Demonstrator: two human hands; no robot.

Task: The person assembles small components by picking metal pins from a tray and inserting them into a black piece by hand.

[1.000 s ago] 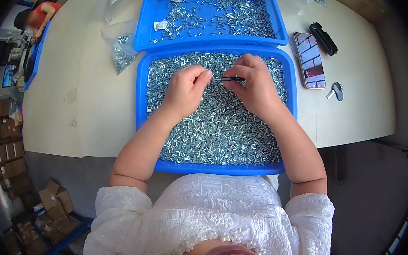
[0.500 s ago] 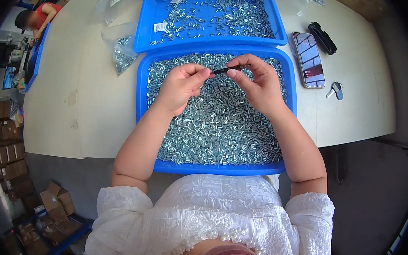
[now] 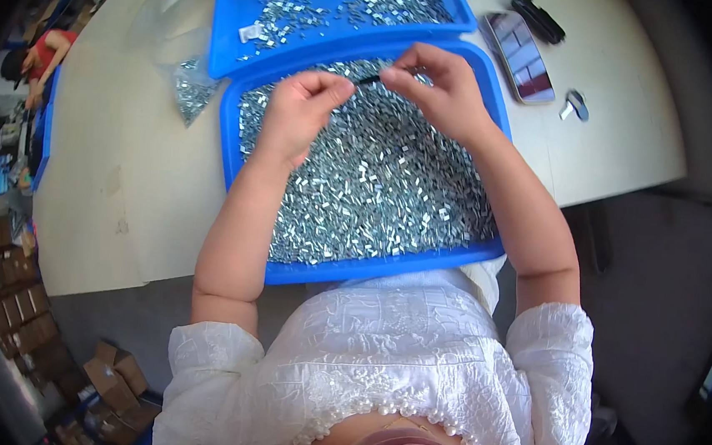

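A slim black piece (image 3: pixel 369 80), too small and blurred to name, spans the gap between my two hands over the front blue bin (image 3: pixel 228 129). My right hand (image 3: pixel 443 91) pinches one end between thumb and forefinger. At the other end, the thumb and forefinger of my left hand (image 3: pixel 293 115) are closed together; exactly what sits in that pinch is partly hidden. Below both hands, the bin is filled with small shiny metal sleeves (image 3: pixel 376 182). None of them can be made out clearly in my fingers.
Behind stands a second blue bin (image 3: pixel 229 24) with scattered metal sleeves and white labels. A clear bag of sleeves (image 3: pixel 192 92) lies left. On the right are a phone (image 3: pixel 519 58), a black case (image 3: pixel 539 18) and a key (image 3: pixel 576 106). Another person (image 3: pixel 47 60) works at far left.
The view has shifted, so bins and phone appear higher and further left. My hands are still together at the black piece, and less of it shows beside my right fingers.
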